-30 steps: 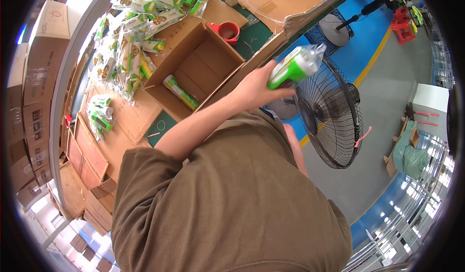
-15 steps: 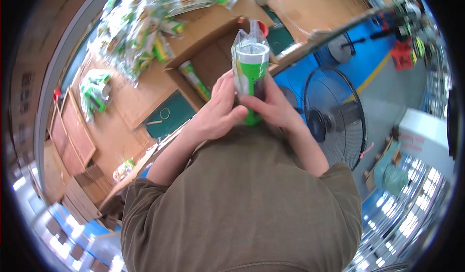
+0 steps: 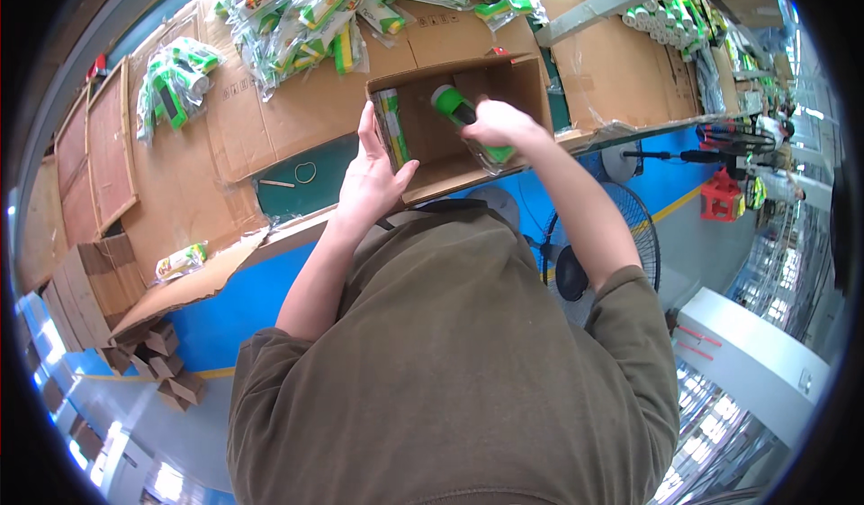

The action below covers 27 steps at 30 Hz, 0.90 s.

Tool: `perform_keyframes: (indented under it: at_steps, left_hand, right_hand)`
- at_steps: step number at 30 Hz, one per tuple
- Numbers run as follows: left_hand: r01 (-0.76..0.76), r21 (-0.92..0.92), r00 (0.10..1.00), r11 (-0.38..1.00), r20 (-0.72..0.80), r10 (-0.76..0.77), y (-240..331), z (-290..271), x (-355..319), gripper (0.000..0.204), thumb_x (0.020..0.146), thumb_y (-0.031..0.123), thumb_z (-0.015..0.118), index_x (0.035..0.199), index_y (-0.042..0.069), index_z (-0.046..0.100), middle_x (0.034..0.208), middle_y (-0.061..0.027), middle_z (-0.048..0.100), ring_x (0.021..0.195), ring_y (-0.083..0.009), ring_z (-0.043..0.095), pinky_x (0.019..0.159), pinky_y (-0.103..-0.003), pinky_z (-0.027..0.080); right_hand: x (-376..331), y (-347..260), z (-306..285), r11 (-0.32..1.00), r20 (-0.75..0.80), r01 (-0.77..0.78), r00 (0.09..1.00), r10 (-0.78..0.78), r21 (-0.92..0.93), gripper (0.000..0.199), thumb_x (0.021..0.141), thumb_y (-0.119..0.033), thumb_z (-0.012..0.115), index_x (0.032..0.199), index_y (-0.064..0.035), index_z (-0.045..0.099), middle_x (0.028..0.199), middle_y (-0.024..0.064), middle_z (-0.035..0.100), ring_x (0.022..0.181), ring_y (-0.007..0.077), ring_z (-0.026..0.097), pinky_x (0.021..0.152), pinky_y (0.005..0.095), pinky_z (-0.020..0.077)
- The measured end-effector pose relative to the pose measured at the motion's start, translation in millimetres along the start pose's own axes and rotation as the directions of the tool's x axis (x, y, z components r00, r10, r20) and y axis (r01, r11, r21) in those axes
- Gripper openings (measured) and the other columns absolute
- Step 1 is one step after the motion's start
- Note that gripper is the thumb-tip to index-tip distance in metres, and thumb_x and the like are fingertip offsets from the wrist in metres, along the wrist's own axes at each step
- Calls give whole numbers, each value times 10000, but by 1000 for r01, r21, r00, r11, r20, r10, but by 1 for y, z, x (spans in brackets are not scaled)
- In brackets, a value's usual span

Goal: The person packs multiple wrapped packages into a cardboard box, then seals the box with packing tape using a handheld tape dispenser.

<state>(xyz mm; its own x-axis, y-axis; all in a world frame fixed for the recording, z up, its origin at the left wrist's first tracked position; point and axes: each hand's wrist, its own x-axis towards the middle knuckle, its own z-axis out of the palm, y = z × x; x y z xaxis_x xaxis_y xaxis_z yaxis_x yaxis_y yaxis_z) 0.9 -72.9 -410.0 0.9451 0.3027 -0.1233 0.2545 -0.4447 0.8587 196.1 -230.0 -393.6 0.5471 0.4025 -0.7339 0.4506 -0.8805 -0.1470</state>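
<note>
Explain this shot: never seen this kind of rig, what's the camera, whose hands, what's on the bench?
There is no machine here: a person works with bare hands. The one picture comes from a fisheye camera worn on the head, looking down, so straight edges curve and the person's own olive shirt fills the lower half. The right hand holds a green tube in clear wrap inside an open cardboard box. The left hand rests flat against the box's left wall, beside another packet standing inside. The bench is covered with cardboard sheets, with heaps of green packets at the far side. A floor fan stands below the bench.
</note>
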Motion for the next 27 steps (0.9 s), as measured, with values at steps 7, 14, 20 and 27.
perform_keyframes:
  at_steps: [7,14,20,27]
  left_hand:
    - [169,-58,985,984,44,-167,-22,9,-2,915,903,307,643,1482,43,-14,1451,-335,358,1184,-441,563,1008,-443,462]
    - [117,-141,992,983,66,-108,-21,6,1,844,895,383,615,1450,-20,124,1342,-396,407,1117,-517,555,962,-478,482]
    - [188,-155,977,970,130,-169,-21,3,3,924,849,429,665,1459,-12,129,1404,-370,344,1157,-504,539,987,-465,475]
    - [220,-242,965,945,196,-175,-24,13,15,964,819,470,691,1474,19,146,1483,-313,264,1327,-457,402,1088,-436,385]
  right_hand:
    - [29,-34,48,975,-161,-133,974,162,179,862,749,-337,790,1290,82,265,1224,300,576,1104,408,611,946,431,509]
    - [22,-2,40,737,-268,148,869,-415,-660,378,790,-196,592,1141,-55,618,926,169,676,954,345,659,840,466,512]
    - [25,-6,33,376,-22,498,580,-814,-781,335,832,-141,554,1141,-200,671,1247,83,576,1303,277,437,1092,497,326]
    - [63,21,63,863,-209,-168,932,296,476,393,938,-228,509,1301,-84,553,1148,177,622,1048,298,618,924,432,499]
